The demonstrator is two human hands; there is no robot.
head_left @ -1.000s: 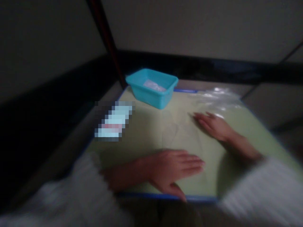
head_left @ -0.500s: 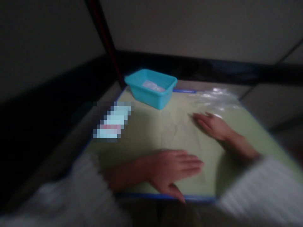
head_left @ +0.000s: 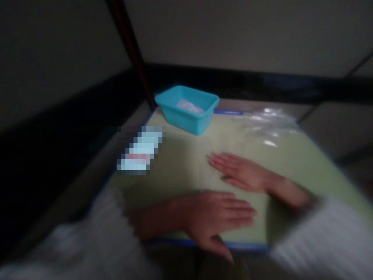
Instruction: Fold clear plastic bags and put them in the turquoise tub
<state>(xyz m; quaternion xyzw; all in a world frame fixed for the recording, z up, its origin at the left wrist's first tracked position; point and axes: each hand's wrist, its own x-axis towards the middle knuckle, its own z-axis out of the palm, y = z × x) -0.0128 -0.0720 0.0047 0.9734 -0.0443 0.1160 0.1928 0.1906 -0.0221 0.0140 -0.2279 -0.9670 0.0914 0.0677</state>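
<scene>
Left hand (head_left: 214, 217), right hand (head_left: 243, 171), fully flat (palms down), touching clear film (head_left: 205, 177)

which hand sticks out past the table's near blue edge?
The left hand: its thumb reaches past the near blue edge. The right hand is farther in, wholly over the yellow-green tabletop.

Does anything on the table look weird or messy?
Yes. The bright thing at the table's left looks odd: blocky squares hide its details. At the far right, the clear plastic looks rumpled. I can't see any spill, but the picture is dim and blurry.
</scene>
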